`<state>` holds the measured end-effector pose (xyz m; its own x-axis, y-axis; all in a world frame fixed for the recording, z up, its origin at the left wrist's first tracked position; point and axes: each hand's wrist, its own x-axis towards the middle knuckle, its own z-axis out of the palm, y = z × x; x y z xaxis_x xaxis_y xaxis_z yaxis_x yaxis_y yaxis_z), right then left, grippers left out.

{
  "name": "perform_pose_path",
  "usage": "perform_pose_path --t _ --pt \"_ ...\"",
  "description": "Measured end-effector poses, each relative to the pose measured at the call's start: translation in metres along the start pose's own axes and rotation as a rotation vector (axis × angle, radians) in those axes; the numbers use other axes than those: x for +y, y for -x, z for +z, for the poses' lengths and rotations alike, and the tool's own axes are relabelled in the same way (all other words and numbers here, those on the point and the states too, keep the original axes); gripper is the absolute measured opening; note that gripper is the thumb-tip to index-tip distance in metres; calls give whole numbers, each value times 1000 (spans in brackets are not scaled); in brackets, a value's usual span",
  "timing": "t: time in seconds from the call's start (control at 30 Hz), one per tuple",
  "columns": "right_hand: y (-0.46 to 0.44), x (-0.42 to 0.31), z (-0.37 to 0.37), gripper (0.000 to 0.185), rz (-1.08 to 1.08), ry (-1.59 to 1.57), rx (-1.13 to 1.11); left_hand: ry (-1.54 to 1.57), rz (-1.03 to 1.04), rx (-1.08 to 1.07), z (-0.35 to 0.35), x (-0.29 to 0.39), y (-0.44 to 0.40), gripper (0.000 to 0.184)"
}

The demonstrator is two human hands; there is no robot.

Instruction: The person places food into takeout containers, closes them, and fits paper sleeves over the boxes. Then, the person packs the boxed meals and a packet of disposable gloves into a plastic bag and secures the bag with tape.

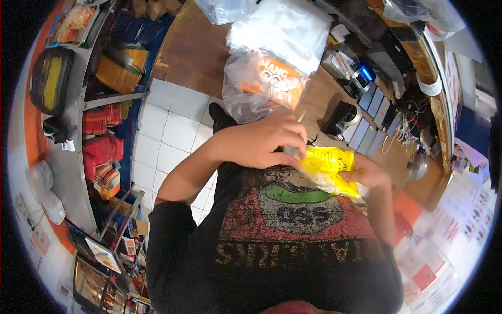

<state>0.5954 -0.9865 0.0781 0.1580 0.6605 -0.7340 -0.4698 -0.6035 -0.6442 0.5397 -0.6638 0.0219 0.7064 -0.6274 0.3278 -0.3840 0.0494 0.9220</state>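
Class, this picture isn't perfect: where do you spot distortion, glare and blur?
In the head view, wide-angle distortion bows the grey shelf unit at picture left, and the corners go black; in the head view, light whitens the clear plastic bags; in the head view, the left hand looks soft at its fingertips, and the papers at lower right are too hazy to read.
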Motion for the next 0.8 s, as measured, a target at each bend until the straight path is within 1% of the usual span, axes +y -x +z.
perform_pose_path --t 0.03,0.07,0.13,0.2,0.27,0.33,0.4,0.43,0.47,0.53,0.57,0.6,0.63,0.67,0.7,0.73,0.77,0.8 --pt "0 1 -1 49 28 3 -9 36 -109 -51 3 -1 -1 11" --pt "1 1 -2 49 55 7 -20 32 -104 -56 -1 -2 -2 11" --pt "1 1 -1 48 36 -34 -28 179 36 13 -15 -3 2 6" --pt "1 1 0 48 10 -78 -33 214 45 -1 -23 1 7 4" --pt "0 4 0 45 -38 51 -45 239 12 -40 -19 5 8 9" --pt "-3 4 1 44 -108 42 -19 18 -213 -47 -18 27 0 23" --pt "-3 8 5 44 -168 40 34 -155 -136 -94 -15 39 -19 23" --pt "-2 11 3 43 -118 34 -22 -188 -76 -106 -13 38 -24 20" --pt "0 12 -4 43 -71 33 -59 -83 11 -64 -9 32 -30 18" --pt "5 20 -4 42 -164 -93 -46 36 27 -84 -14 34 -34 10" --pt "6 23 -6 42 -174 -60 -48 97 27 -4 -14 39 -34 10" --pt "6 25 -6 43 -182 -30 -63 149 131 38 -18 40 -35 10" --pt "7 25 -4 44 -204 -78 -54 233 148 51 -18 42 -33 10" --pt "4 27 -2 46 -225 -129 -58 334 131 43 -17 41 -33 13" --pt "-1 34 -4 51 -288 -128 -91 303 27 14 -16 45 -30 14" --pt "-1 34 -4 51 -315 -115 -81 270 -83 -7 -17 50 -32 15" --pt "1 36 -6 52 -319 -122 -22 245 -73 -18 -20 57 -41 15" --pt "2 37 -6 54 -317 -135 35 118 -115 -94 -18 67 -50 16"
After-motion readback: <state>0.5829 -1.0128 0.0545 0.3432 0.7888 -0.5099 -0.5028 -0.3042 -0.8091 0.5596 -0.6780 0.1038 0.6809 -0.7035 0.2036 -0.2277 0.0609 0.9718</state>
